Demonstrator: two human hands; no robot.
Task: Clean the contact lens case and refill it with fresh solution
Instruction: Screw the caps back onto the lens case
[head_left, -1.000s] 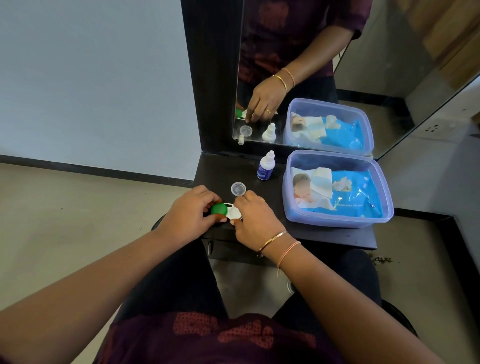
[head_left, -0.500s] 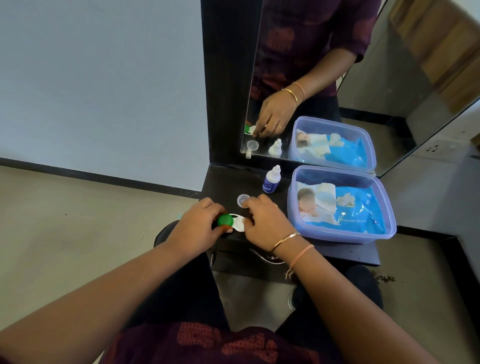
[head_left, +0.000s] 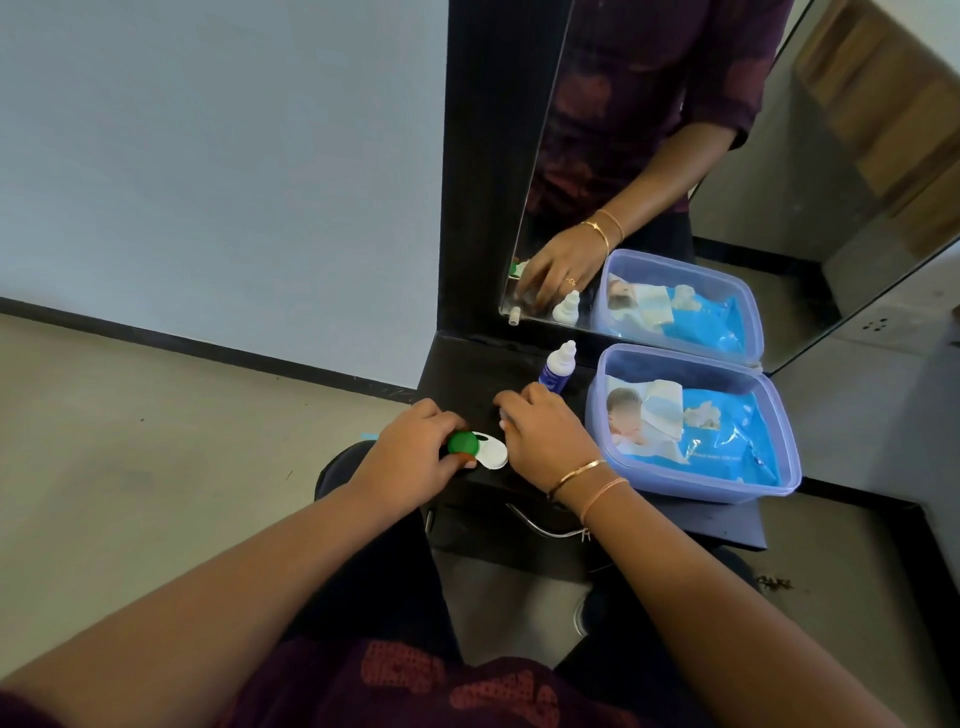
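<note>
The contact lens case (head_left: 492, 455) lies near the front edge of the dark shelf (head_left: 465, 371). Its left well wears a green cap (head_left: 463, 442); the white right well shows uncovered. My left hand (head_left: 410, 457) pinches the green-capped end between thumb and fingers. My right hand (head_left: 545, 436) sits just behind the case, with its fingers curled down over the small clear loose cap, which is almost hidden under them. The solution bottle (head_left: 557, 371), white with a blue label, stands upright behind my right hand, uncapped.
A translucent blue tub (head_left: 696, 358) holding a blue wipes pack (head_left: 727, 441) fills the right of the shelf. A mirror (head_left: 727, 156) rises behind and reflects the scene. A metal drawer handle (head_left: 540, 527) sits below the shelf's front edge.
My right hand left the white end of the case and moved back over the loose clear cap, covering it. My left hand stayed on the green cap.
</note>
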